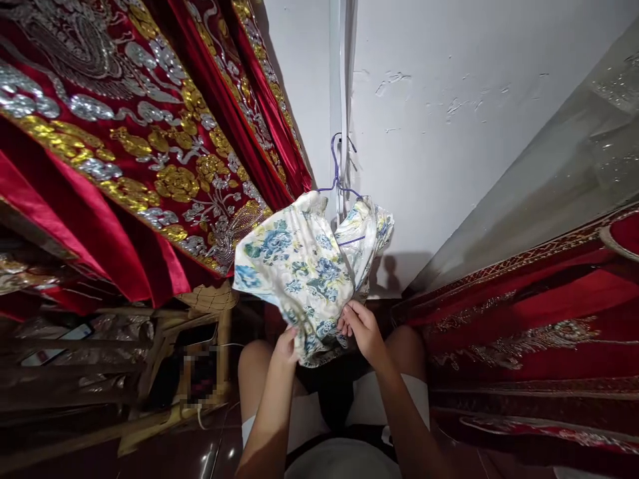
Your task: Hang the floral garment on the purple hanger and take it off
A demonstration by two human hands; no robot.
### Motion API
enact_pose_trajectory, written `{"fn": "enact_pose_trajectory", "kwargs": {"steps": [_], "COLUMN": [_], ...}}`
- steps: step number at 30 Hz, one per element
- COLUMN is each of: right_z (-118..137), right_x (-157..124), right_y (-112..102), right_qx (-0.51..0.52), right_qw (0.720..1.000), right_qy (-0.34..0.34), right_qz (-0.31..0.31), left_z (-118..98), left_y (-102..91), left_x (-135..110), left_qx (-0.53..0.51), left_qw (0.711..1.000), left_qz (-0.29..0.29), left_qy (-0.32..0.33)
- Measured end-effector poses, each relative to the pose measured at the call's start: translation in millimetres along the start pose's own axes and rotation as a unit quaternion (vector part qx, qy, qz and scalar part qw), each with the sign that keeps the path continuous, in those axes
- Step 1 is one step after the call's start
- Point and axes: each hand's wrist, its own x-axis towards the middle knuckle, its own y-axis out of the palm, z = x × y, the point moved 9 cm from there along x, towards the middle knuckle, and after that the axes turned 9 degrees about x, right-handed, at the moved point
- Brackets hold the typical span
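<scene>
A white blouse with blue and yellow flowers (309,266) hangs on a purple hanger (335,166) in front of me. Its left shoulder has the sleeve spread out, while the other side is folded and bunched, showing part of the hanger's bar. My left hand (286,344) is closed on the lower left edge of the blouse, some fingers hidden behind the cloth. My right hand (358,322) pinches the lower right edge, fingers pressed together on the fabric. The hanger's hook is up at a white vertical pole (337,80).
Red cloth with gold and silver sequins (180,179) hangs at the left. Red beaded garments (524,326) and sheer whitish fabric (574,133) hang at the right. A wooden frame (224,359) stands low at the left, beside my knee. A white wall (424,133) is behind.
</scene>
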Motion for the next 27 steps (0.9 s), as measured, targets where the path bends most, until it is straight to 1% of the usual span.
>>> {"fn": "enact_pose_trajectory", "kwargs": {"steps": [2,5,8,10,11,12,13,14,15,16,17,18,19,20,22,23,24,25,27], "right_z": [-2.3,-10.8,-17.4,-15.8,-13.5,-10.9,-8.7,-7.6,-7.7,-8.6,-10.3,-12.1,-13.4,-13.7,-11.5,-8.6,-4.1,2.6,25.3], "right_x": [7.6,19.0,27.0,29.0,28.7,27.6,25.7,23.1,19.8,16.0,12.0,7.9,4.1,0.8,-3.8,-4.9,-4.7,-3.0,6.1], "right_y": [-3.1,-9.7,-4.6,1.5,3.2,3.4,2.1,-0.6,-4.2,-7.9,-11.0,-12.2,-11.3,-7.9,4.6,11.8,18.0,21.8,22.5], "right_qx": [0.005,0.016,0.03,0.033,0.034,0.037,0.042,0.048,0.055,0.06,0.062,0.061,0.056,0.049,0.024,0.008,-0.009,-0.023,-0.04], "right_qw": [1.0,0.998,0.997,0.998,0.998,0.998,0.998,0.998,0.997,0.996,0.995,0.994,0.994,0.994,0.995,0.995,0.994,0.994,0.996], "right_qy": [0.001,0.026,0.049,0.047,0.042,0.036,0.033,0.034,0.041,0.051,0.063,0.076,0.085,0.091,0.095,0.094,0.092,0.087,0.064], "right_qz": [-0.024,-0.059,-0.052,-0.038,-0.034,-0.032,-0.033,-0.037,-0.042,-0.047,-0.05,-0.048,-0.04,-0.026,0.019,0.042,0.06,0.068,0.052], "left_z": [-0.6,-4.9,-6.5,-7.4,-9.1,-12.9,-20.3,-32.7,-48.2,-62.7,-73.2,-78.5,-78.6,-73.7,-51.7,-38.4,-26.8,-16.9,-3.5], "left_y": [2.8,11.1,20.1,23.5,22.3,17.2,7.1,-7.8,-24.4,-39.1,-46.3,-45.0,-37.2,-24.4,10.8,26.9,38.7,47.7,57.7], "left_x": [1.9,0.0,-3.7,-4.5,-3.6,-1.8,0.2,0.3,-4.3,-14.3,-25.6,-32.6,-33.2,-28.0,-13.4,-8.7,-5.7,-3.5,0.0], "left_qx": [0.012,0.036,0.041,0.045,0.053,0.066,0.088,0.12,0.156,0.185,0.22,0.262,0.306,0.351,0.434,0.459,0.468,0.474,0.476], "left_qw": [1.0,0.999,0.999,0.999,0.999,0.998,0.994,0.982,0.953,0.908,0.856,0.814,0.793,0.791,0.801,0.804,0.808,0.809,0.809], "left_qz": [0.005,-0.004,-0.01,0.0,0.0,-0.012,-0.046,-0.108,-0.19,-0.278,-0.342,-0.367,-0.354,-0.308,-0.169,-0.111,-0.077,-0.057,-0.053], "left_qy": [-0.004,0.005,0.002,-0.003,0.0,0.014,0.045,0.102,0.176,0.253,0.32,0.366,0.391,0.395,0.375,0.362,0.351,0.343,0.34]}}
